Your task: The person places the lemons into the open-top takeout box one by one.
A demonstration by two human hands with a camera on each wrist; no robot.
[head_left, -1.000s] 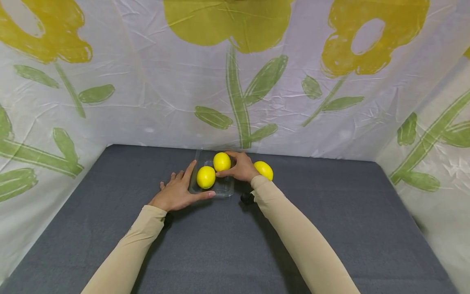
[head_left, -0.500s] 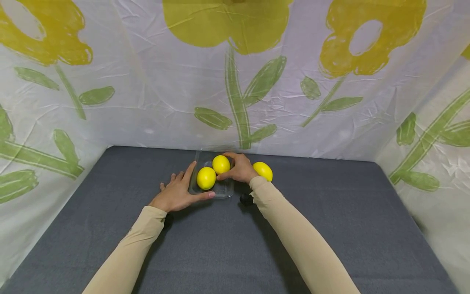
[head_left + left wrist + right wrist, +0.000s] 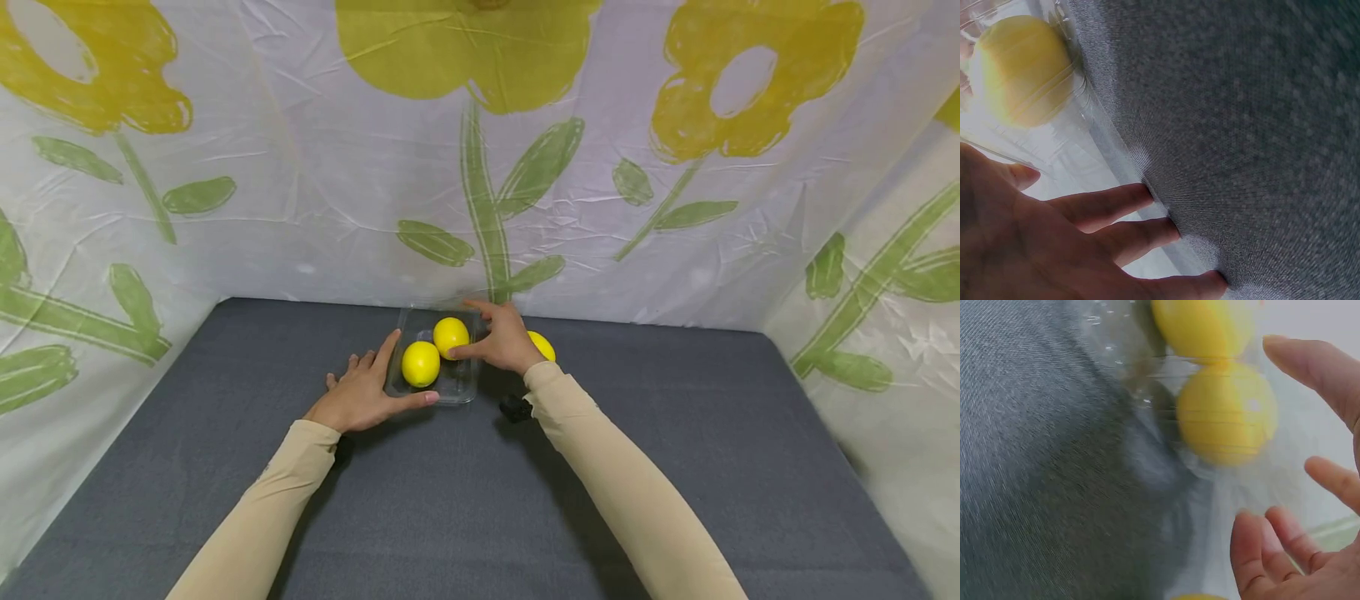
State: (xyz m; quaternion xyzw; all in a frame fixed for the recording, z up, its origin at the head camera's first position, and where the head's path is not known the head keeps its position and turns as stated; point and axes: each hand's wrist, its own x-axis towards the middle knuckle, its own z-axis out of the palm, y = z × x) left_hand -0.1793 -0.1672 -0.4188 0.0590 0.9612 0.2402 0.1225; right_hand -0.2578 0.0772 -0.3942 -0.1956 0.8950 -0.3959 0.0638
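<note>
Two yellow lemons, a nearer one (image 3: 421,364) and a farther one (image 3: 451,337), sit side by side in a clear plastic tray (image 3: 453,400) near the table's back edge. My left hand (image 3: 360,398) lies spread at the tray's left front corner, index finger along its side and thumb by the front rim. In the left wrist view, fingertips (image 3: 1169,230) rest on the dark cloth. My right hand (image 3: 506,340) is spread over the tray's right side, thumb overlapping the farther lemon. The right wrist view shows a gap between its fingers and the lemon (image 3: 1227,414).
A third lemon (image 3: 542,345) lies on the dark grey tablecloth (image 3: 465,508) right of the tray, partly hidden behind the right hand. A white curtain (image 3: 330,217) with painted flowers stands just behind the table and along its sides.
My right hand has let go of the farther lemon; its fingers have spread and moved right. That lemon now rests slightly nearer the other one. The left hand has stayed put.
</note>
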